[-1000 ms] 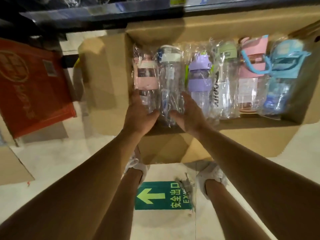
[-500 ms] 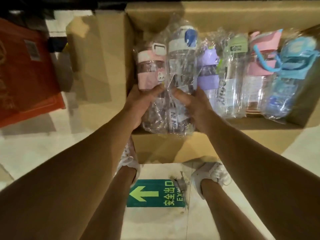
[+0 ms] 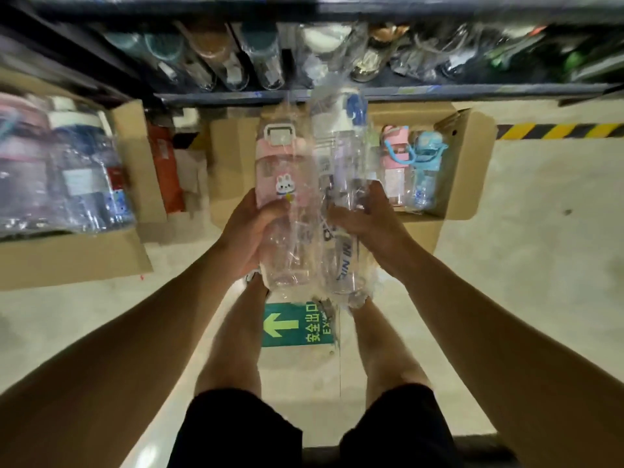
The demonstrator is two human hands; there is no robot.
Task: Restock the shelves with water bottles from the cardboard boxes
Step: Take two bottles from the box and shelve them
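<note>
Left hand (image 3: 248, 231) grips the pink bottle (image 3: 282, 197), right hand (image 3: 369, 224) grips the clear bottle (image 3: 341, 184), side by side, above the cardboard box (image 3: 469, 170)

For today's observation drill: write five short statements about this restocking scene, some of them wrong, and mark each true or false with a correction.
1. The left hand holds a pink bottle with a rabbit on it. True.
2. The right hand is empty. False: it grips the white-capped bottle.
3. Both held bottles are in clear plastic wrap. True.
4. The green arrow sign hangs on the shelf. False: it lies on the floor.
5. The cardboard box at right is empty. False: pink and blue bottles lie inside.
</note>
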